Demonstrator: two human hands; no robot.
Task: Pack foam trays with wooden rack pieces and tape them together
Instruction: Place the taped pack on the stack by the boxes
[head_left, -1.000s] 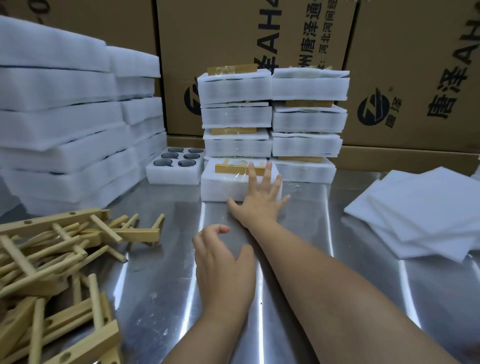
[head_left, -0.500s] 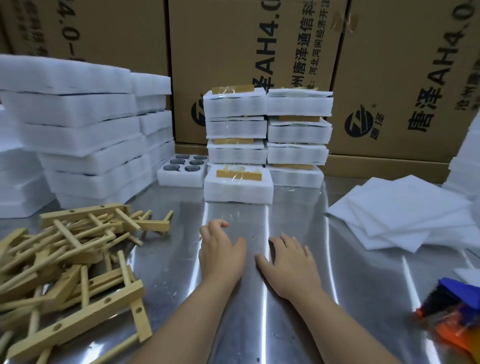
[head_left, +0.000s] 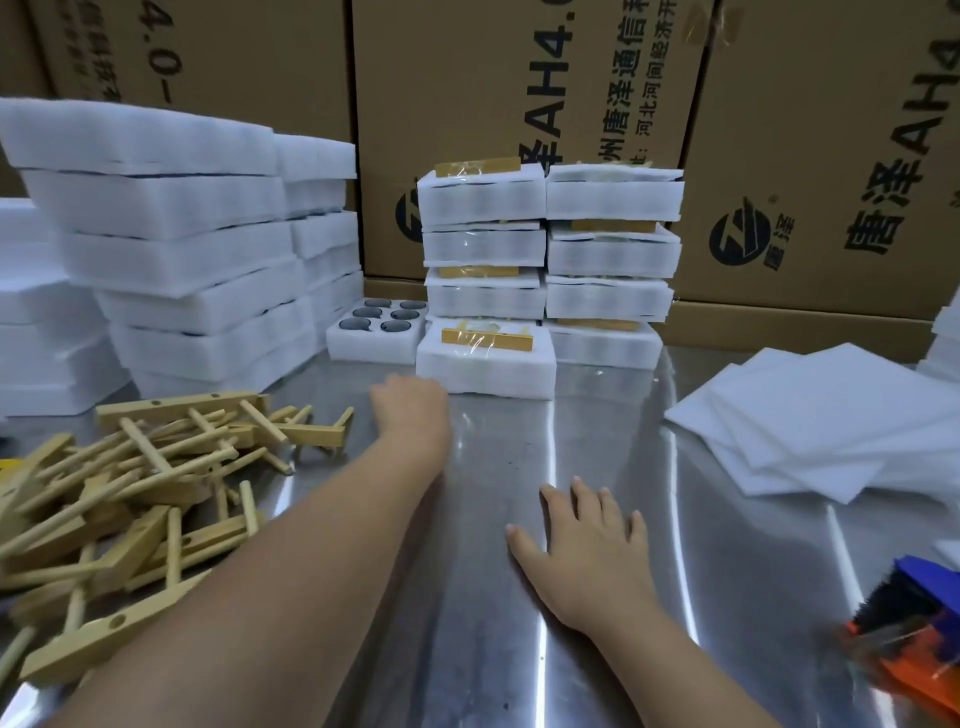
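Both arms are bare and stretch forward from the bottom of the view. The left forearm (head_left: 285, 561) runs up from the lower left corner, long and nearly straight, and carries the left hand (head_left: 410, 410) far out ahead, well beyond the other. Only the back of this hand shows, slightly blurred. Its fingers bend down past the knuckles and are hidden, so their grip cannot be told. The right forearm (head_left: 675, 670) enters from the lower right and is shorter in view. The right hand (head_left: 587, 551) lies palm down on the bench (head_left: 493, 519), its fingers straight and a little spread, pointing forward, the thumb splayed out to the left
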